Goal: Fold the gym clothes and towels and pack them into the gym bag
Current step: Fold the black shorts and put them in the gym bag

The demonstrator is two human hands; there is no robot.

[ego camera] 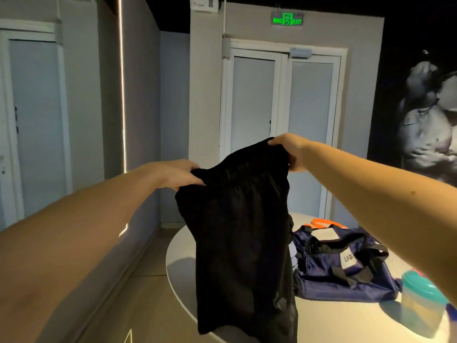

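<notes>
Above a round white table (180,256) in a dim room, left hand (173,173) and right hand (289,149) each pinch a limp, light black fabric garment (239,243) by its top edge; best held there.

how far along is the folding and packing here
Done: nothing that shows. In hand: the left hand and right hand grip the top edge of a black garment, held up unfolded and hanging in front of the table. Left: fold it and pack it into the navy gym bag lying on the table. What the bag already holds cannot be seen.
</notes>
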